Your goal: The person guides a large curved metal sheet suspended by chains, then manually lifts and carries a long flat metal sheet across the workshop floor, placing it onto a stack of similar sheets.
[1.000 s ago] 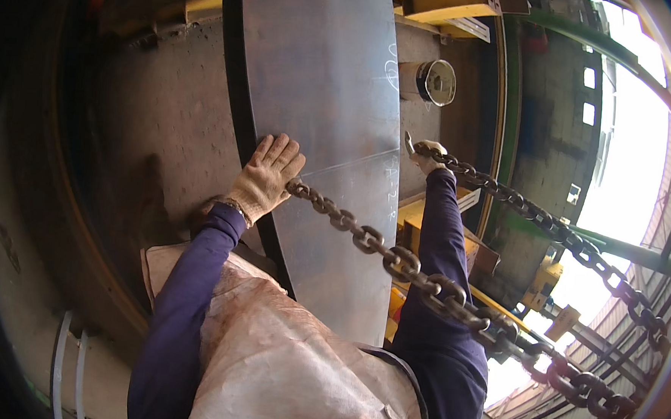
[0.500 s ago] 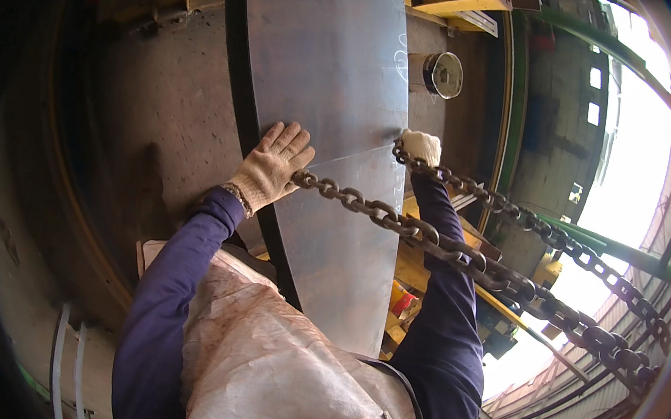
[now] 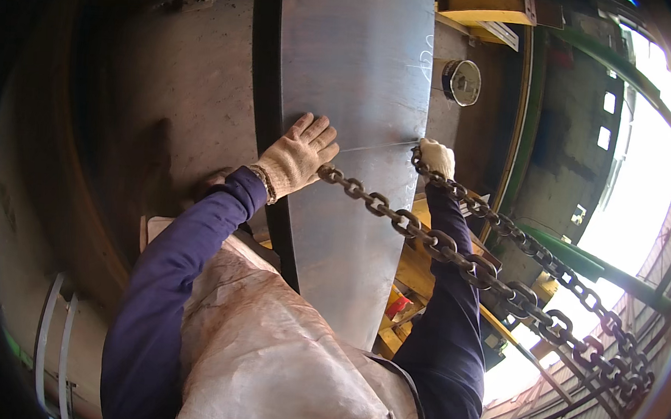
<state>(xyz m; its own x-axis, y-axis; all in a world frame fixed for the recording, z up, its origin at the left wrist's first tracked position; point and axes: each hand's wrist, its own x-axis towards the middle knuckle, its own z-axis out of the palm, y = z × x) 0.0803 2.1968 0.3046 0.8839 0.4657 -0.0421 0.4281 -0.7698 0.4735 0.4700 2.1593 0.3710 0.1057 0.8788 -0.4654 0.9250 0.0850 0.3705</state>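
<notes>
A long, dark steel plate (image 3: 358,74) stretches away in front of me, with a thin pale line across it between my hands. My left hand (image 3: 300,156), in a knitted work glove, lies flat near the plate's left edge, fingers spread. A heavy chain (image 3: 443,245) meets it by the thumb; whether a link is under the palm is hidden. At the right edge my right hand (image 3: 438,159), in a pale glove, is closed against the end of a second chain (image 3: 509,225). Its fingertips are hidden. Both chains rise to the lower right and come together there.
A round bucket (image 3: 461,82) stands on the floor right of the plate. Yellow beams (image 3: 486,6) lie beyond it, and more yellow steelwork (image 3: 411,289) shows beside my right arm. A green rail (image 3: 598,272) runs at the right. Pale metal bars (image 3: 55,339) stand at lower left.
The view has shifted, so plate, bucket and hands all appear farther right. Both hands keep their places at the plate's edges. The chains' curves have altered slightly.
</notes>
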